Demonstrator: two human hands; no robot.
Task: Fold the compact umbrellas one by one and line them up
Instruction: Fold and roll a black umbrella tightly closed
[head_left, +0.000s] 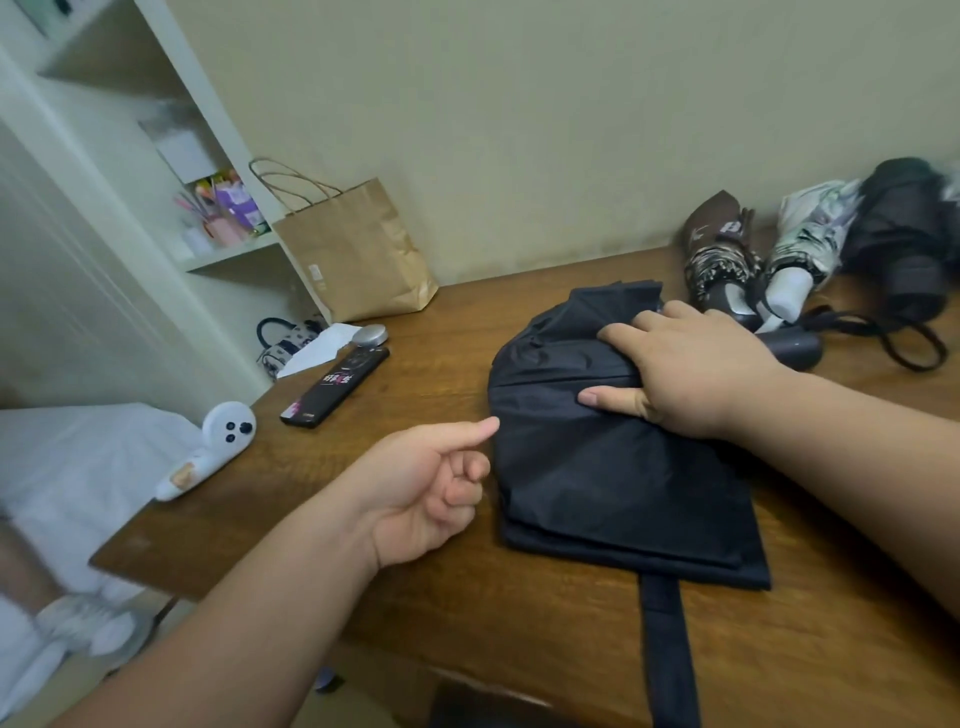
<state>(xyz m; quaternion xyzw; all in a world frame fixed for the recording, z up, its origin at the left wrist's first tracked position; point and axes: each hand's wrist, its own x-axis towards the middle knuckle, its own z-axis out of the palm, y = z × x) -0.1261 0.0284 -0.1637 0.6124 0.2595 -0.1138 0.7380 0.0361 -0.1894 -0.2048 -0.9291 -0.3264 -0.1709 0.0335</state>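
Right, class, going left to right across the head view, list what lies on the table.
White controller → paper bag → flat black umbrella → brown umbrella → white umbrella → dark grey umbrella.

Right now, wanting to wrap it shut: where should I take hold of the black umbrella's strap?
Probably pinch the strap just below the near hem of the canopy, left hand coming from the left: it lies flat, straight and uncovered there, while the right hand presses the fabric.
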